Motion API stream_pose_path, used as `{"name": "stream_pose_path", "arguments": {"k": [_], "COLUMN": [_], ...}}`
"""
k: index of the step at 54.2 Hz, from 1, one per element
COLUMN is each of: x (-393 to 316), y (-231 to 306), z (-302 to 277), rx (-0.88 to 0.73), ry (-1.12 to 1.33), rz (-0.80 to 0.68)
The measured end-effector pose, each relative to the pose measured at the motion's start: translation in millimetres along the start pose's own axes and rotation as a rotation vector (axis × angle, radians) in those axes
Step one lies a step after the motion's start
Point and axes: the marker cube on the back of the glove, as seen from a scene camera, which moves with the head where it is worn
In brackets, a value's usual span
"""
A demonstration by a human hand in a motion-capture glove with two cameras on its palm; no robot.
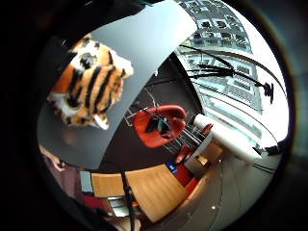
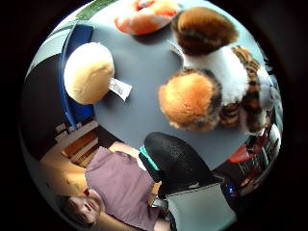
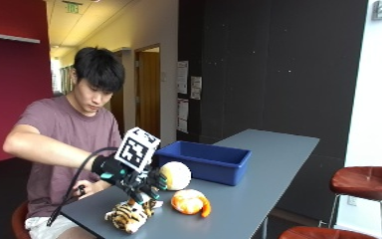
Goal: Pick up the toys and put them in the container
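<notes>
The outside view is looking along the grey table [image 3: 270, 169] from off its near end, facing the seated person and the gloved right hand [image 3: 135, 181]. The thumb-side palm camera is facing down onto the tabletop from close above, taking in the tiger plush [image 2: 216, 91], the cream round plush [image 2: 89, 72], the orange plush [image 2: 144, 17] and the blue container [image 2: 72, 48]; all four are also showing outside. The little-finger-side camera is looking past the table's edge toward red stools [image 1: 159, 125], sharing only the tiger.
</notes>
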Motion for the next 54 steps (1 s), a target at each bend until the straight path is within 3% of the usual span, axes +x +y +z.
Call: {"name": "stream_pose_path", "arguments": {"k": [12,27,32,43,54], "x": [1,3,-3,-15,-43], "y": [-36,-40,-44,-46,-11], "z": [29,33,26,10,-41], "rx": [0.160,0.599,0.545,0.234,0.264], "ry": [0.051,-0.001,0.010,-0.001,-0.074], "rz": [-0.053,0.004,0.056,0.059,0.034]}}
